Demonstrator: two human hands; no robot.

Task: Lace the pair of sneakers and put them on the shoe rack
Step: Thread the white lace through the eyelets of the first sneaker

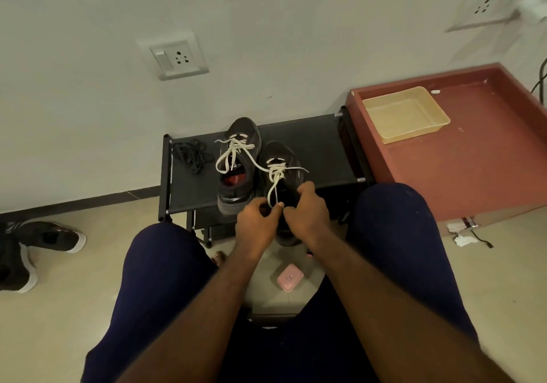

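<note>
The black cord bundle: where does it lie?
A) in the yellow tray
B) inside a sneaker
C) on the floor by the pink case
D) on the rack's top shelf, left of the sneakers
D: the black cord bundle lies on top of the shoe rack, just left of the left sneaker.

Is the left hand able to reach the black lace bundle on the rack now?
Probably yes: the black lace bundle lies uncovered on the rack beside the sneaker, but the left hand must first release the white lace.

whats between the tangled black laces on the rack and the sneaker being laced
Head view: the other dark grey sneaker with a loose white lace stands on the black fabric rack between them.
</note>
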